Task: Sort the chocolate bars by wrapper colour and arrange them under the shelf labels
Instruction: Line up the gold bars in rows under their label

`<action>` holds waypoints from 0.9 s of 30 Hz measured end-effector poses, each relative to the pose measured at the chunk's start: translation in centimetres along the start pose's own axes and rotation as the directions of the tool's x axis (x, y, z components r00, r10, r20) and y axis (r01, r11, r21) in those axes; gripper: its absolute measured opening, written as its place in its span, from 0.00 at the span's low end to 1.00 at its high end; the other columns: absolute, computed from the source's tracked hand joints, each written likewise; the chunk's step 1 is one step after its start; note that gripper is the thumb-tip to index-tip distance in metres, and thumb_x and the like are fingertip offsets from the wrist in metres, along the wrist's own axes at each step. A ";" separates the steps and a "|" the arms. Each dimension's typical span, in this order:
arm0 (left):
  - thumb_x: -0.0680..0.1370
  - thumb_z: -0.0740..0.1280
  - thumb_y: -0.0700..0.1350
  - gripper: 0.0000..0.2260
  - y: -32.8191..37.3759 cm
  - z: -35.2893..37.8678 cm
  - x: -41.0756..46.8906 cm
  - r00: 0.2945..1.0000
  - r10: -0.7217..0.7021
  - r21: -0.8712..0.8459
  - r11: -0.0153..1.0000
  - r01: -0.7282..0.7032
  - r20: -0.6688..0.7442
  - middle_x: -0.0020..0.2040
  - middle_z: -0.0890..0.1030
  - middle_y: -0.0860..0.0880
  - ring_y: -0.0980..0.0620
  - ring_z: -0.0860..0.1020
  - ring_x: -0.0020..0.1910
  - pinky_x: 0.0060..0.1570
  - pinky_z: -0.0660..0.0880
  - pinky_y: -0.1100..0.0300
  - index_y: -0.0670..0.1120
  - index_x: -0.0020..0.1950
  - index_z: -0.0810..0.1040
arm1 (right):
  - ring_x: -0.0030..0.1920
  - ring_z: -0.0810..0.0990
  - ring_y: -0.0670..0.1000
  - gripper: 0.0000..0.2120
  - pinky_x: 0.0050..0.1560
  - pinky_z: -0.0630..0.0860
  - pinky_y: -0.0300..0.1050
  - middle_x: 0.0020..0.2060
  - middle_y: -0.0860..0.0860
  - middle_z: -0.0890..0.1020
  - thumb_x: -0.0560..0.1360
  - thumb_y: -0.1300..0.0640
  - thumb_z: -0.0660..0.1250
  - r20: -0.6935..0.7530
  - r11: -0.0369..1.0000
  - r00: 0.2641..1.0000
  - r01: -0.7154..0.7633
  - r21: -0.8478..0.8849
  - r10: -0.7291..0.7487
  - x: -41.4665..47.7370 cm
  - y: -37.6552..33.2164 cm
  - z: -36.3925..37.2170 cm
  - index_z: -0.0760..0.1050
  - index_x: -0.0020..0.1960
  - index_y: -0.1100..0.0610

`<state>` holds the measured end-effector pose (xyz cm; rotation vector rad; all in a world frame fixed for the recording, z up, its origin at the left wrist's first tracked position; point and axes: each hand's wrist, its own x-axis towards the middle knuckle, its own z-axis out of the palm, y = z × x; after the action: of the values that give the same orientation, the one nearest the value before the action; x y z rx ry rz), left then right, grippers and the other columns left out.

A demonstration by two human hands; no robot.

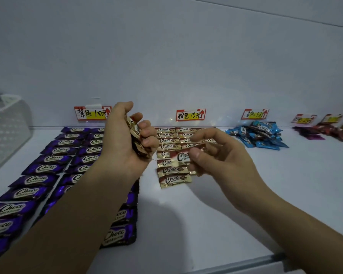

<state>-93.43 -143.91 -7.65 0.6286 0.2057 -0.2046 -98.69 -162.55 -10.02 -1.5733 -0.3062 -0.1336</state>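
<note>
My left hand [125, 139] grips a bunch of gold-brown chocolate bars [136, 133] above the shelf. A single gold-brown bar [181, 156] is pinched by my right hand [216, 155] just over the brown rows. Those gold-brown bars [171, 170] lie in two columns under the brown label [190, 115]. Purple bars [48, 168] lie in neat columns under the purple label [91, 113], partly hidden by my left arm. Blue bars [257, 136] sit in a loose heap under the blue label [254, 114]. Red and dark bars [325, 132] are piled at the far right.
A white perforated basket [7, 125] stands at the left end of the white shelf [236, 194]. Two more labels [303, 119] hang at the far right. The shelf's front edge [265, 260] runs along the bottom right.
</note>
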 end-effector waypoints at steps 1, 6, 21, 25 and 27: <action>0.79 0.65 0.52 0.11 0.0 0.0 0.0 1.000 -0.022 0.015 1.000 0.022 0.006 0.33 0.66 0.51 0.56 0.63 0.26 0.19 0.60 0.66 0.46 0.45 0.68 | 0.36 0.81 0.50 0.06 0.36 0.77 0.42 0.38 0.52 0.84 0.74 0.66 0.72 0.020 0.989 0.999 0.030 -0.142 -0.028 0.0 0.0 -1.2 0.79 0.49 0.59; 0.79 0.65 0.52 0.10 -0.7 0.2 -0.2 0.986 -0.141 0.117 0.984 0.131 0.086 0.35 0.69 0.51 0.57 0.65 0.27 0.19 0.61 0.67 0.47 0.49 0.70 | 0.44 0.81 0.48 0.08 0.42 0.75 0.46 0.41 0.45 0.85 0.75 0.60 0.74 0.040 0.762 0.999 0.002 -0.648 0.031 -1.5 1.3 -6.5 0.81 0.43 0.47; 0.81 0.60 0.54 0.13 -0.9 0.4 0.5 0.971 -0.195 0.341 0.930 0.140 0.134 0.33 0.71 0.48 0.54 0.65 0.25 0.21 0.58 0.67 0.45 0.52 0.75 | 0.53 0.77 0.42 0.09 0.51 0.76 0.40 0.51 0.40 0.80 0.76 0.56 0.68 0.254 0.435 0.957 0.290 -0.853 -0.139 -4.3 3.4 -5.9 0.82 0.55 0.50; 0.80 0.58 0.51 0.13 -0.8 0.5 0.4 0.966 -0.184 0.422 0.902 0.091 0.184 0.33 0.70 0.48 0.54 0.64 0.25 0.21 0.58 0.67 0.44 0.52 0.76 | 0.55 0.77 0.42 0.11 0.53 0.76 0.39 0.53 0.40 0.80 0.76 0.54 0.67 0.242 0.429 0.962 0.274 -0.861 -0.127 -4.2 3.2 -5.8 0.81 0.57 0.50; 0.80 0.56 0.49 0.13 -0.9 0.4 -0.2 0.960 -0.179 0.414 0.907 0.076 0.215 0.34 0.70 0.48 0.54 0.63 0.27 0.21 0.58 0.67 0.43 0.51 0.76 | 0.55 0.76 0.42 0.12 0.54 0.75 0.37 0.53 0.40 0.79 0.76 0.53 0.67 0.237 0.428 0.965 0.264 -0.865 -0.115 -4.2 3.2 -5.8 0.81 0.58 0.50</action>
<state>-93.83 -144.80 -7.75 0.9941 -0.0423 -0.4587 -101.25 -168.74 -14.04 -2.6422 -0.5947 -0.4199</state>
